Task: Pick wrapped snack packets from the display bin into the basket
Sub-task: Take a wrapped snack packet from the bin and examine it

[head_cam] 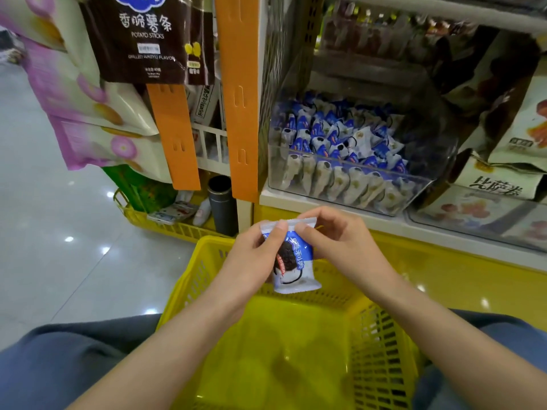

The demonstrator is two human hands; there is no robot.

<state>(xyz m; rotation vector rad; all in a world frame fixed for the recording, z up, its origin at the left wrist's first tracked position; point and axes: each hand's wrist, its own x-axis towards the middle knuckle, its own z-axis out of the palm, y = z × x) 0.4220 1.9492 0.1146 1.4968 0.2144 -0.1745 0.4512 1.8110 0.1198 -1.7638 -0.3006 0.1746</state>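
A blue and white wrapped snack packet [296,261] with a dark cookie picture hangs upright over the yellow basket [381,344]. My left hand [251,255] pinches its upper left edge with thumb on the front. My right hand [340,235] pinches the top seam from the right. The basket sits on my lap and its inside looks bare. Behind it, a clear display bin [349,184] on the shelf holds several more of the same packets [340,137].
Orange hanging strips [239,99] and a brown potato-stick bag [148,39] hang at the left. A dark cylinder [222,205] stands by a second yellow basket [165,226] on the floor. More snack bags [503,184] fill the shelf at right.
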